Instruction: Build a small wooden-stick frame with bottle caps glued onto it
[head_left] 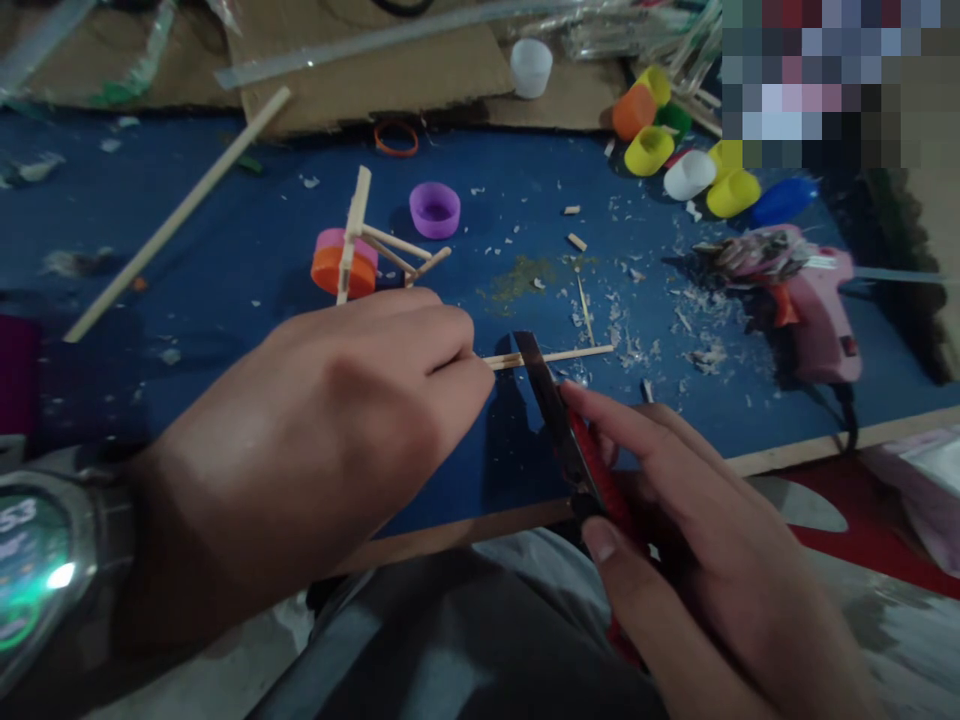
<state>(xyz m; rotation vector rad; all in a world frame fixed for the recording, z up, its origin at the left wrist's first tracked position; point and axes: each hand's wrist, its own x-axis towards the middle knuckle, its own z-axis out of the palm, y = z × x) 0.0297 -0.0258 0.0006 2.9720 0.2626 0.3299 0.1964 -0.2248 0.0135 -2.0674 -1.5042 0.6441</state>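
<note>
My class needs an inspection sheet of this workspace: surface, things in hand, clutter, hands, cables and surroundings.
Surface: blue tabletop, strewn with pale scraps.
Things in hand: knife, its blade crossing a thin stick.
Clutter: purple cap, long stick, loose caps, cardboard; pink glue gun at the right.
Hands: left hand grips the thin stick; right hand holds the knife.
Cables: dark cord from the glue gun, reaching the front edge.
Surroundings: grey clothing below the edge; top right corner pixelated.

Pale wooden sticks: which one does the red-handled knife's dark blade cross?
The thin stick held in the left hand; the long, thicker stick lies apart, several others form a frame.
</note>
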